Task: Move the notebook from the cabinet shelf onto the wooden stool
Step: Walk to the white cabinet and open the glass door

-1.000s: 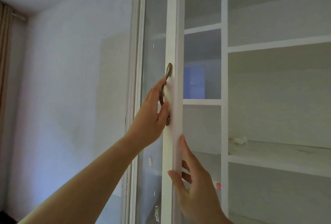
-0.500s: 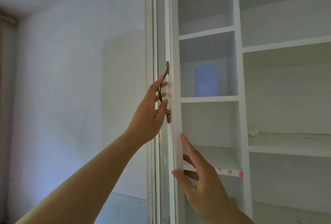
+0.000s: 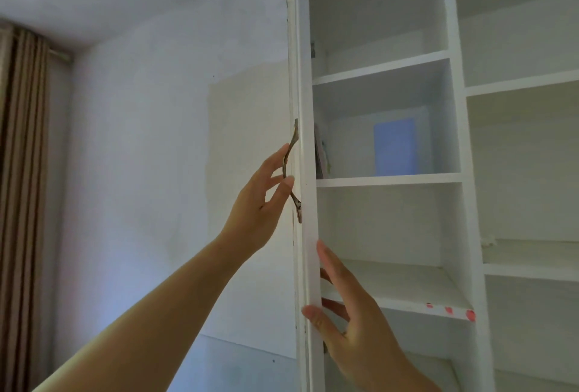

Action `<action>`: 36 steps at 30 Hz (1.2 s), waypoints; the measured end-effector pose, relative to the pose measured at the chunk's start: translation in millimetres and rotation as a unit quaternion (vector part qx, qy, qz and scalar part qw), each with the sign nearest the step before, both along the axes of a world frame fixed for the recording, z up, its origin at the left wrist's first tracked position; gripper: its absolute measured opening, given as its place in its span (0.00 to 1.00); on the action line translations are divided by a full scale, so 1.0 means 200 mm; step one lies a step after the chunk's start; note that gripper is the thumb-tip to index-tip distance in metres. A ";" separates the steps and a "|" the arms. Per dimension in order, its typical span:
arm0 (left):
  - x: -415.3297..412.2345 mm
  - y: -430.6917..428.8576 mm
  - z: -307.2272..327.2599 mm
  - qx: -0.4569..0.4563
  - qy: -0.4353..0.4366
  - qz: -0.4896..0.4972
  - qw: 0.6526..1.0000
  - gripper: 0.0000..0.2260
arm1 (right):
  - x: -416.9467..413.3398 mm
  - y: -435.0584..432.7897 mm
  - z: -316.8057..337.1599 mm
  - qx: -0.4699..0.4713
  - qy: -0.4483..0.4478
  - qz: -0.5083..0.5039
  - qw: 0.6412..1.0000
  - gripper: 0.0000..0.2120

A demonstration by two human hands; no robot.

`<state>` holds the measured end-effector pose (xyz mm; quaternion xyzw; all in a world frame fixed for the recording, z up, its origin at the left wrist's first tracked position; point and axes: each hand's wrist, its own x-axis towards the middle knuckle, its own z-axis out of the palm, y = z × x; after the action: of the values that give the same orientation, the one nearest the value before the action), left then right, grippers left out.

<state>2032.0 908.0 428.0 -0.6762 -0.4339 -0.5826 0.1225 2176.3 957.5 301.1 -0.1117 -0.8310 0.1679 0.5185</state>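
Left hand (image 3: 260,200) at door handle (image 3: 293,172), right hand (image 3: 351,322) on door edge (image 3: 310,250).

Soft dim daylight, slight blur, wide-angle bowing

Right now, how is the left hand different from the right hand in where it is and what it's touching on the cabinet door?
The left hand is higher, on the outer side of the cabinet door, fingers loosely at the bronze handle. The right hand is lower, on the shelf side, fingers lying along the door's edge with the thumb wrapped round it, and touches no handle. Both are bare, with fingers spread rather than clenched, and both are at the same door.
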 end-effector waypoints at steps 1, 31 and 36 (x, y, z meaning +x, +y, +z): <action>0.00 -0.01 0.00 -0.005 -0.011 -0.011 1.000 0.23 | -0.01 -0.01 0.00 0.000 0.000 0.001 1.000 0.34; -0.36 -0.16 -0.03 -0.039 -0.052 0.050 0.997 0.26 | -0.45 -0.11 0.04 0.051 -0.159 -0.063 0.984 0.34; -0.34 -0.18 -0.01 -0.050 -0.030 0.074 0.996 0.25 | -0.44 -0.13 0.03 0.046 -0.143 -0.058 0.987 0.37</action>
<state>1963.3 871.6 425.9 -0.6296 -0.5146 -0.5698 0.1186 2088.6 932.5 307.4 -0.1587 -0.8954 0.0816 0.4080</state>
